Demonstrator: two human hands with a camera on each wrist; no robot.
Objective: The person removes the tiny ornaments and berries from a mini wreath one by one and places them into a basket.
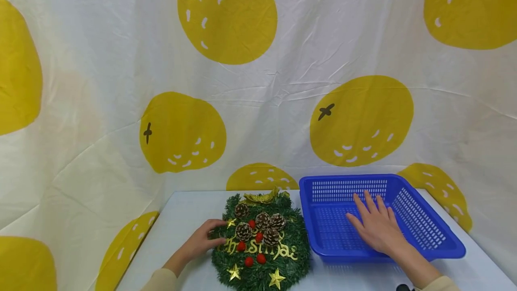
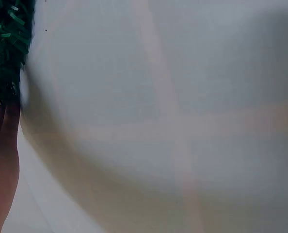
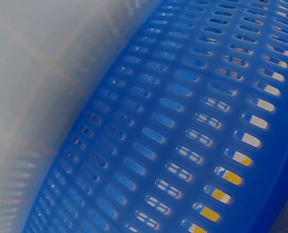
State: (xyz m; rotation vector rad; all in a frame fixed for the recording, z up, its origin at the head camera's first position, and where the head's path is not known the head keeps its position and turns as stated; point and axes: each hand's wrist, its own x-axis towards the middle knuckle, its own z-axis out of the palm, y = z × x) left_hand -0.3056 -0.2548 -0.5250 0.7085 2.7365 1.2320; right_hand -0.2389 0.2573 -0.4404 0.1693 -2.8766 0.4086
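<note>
A green Christmas wreath (image 1: 262,277) lies on the white table, with pine cones (image 1: 243,231), red berries (image 1: 249,262), gold stars (image 1: 276,278), gold lettering and a gold bow at the top. My left hand (image 1: 199,239) is at the wreath's left side, thumb and fingers apart and touching its edge. In the left wrist view its fingertips are hidden at the green tinsel (image 2: 8,48). Over the blue plastic basket (image 1: 319,249) my right hand (image 1: 379,230) is spread, fingers apart and holding nothing. Whether it touches the basket's floor I cannot tell. The basket's slotted wall (image 3: 149,136) fills most of the right wrist view.
Basket and wreath stand side by side on the white table (image 1: 190,210). Behind them hangs a white cloth (image 1: 278,116) printed with large yellow fruits. A small black object (image 1: 402,287) shows by the right wrist at the bottom edge.
</note>
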